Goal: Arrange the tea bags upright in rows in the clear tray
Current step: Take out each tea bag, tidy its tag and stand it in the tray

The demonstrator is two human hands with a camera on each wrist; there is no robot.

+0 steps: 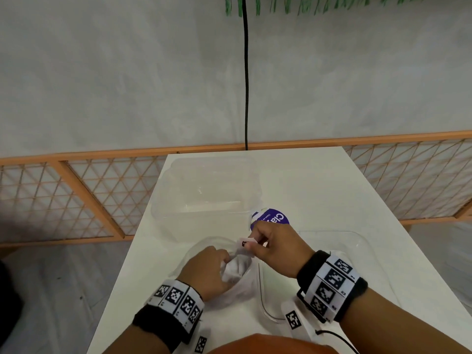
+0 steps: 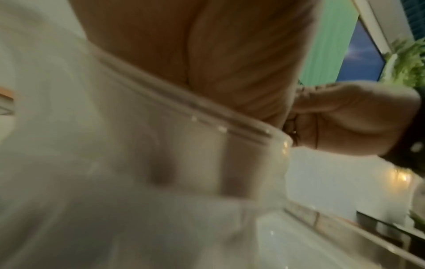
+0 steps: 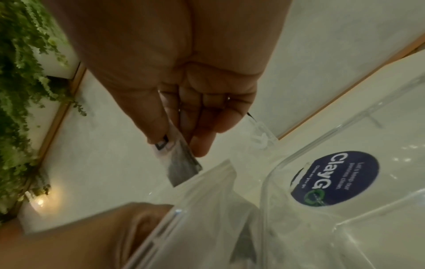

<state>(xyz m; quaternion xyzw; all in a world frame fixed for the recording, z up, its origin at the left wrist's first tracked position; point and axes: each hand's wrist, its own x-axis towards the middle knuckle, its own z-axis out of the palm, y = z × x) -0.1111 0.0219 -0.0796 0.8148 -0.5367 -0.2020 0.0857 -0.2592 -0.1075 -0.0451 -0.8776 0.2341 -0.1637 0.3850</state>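
Note:
My left hand (image 1: 223, 261) grips the mouth of a clear plastic bag (image 1: 237, 274) that holds several tea bags, near the table's front. My right hand (image 1: 252, 242) pinches one tea bag (image 1: 245, 244) by its top just above the bag's mouth. In the right wrist view the thumb and fingers of my right hand (image 3: 179, 145) hold that grey tea bag (image 3: 184, 169) hanging over the plastic bag (image 3: 207, 209). The clear tray (image 1: 357, 241) lies right of the bag, under my right wrist, and its purple round sticker (image 3: 333, 178) shows. The left wrist view is blurred and shows the bag's sealing strip (image 2: 207, 118).
A large clear tub (image 1: 204, 190) stands at the back left of the white table (image 1: 319, 187). An orange lattice fence (image 1: 89, 195) runs behind the table. A black cable (image 1: 246, 72) hangs down the wall. Marker tags (image 1: 292, 319) lie at the table's front edge.

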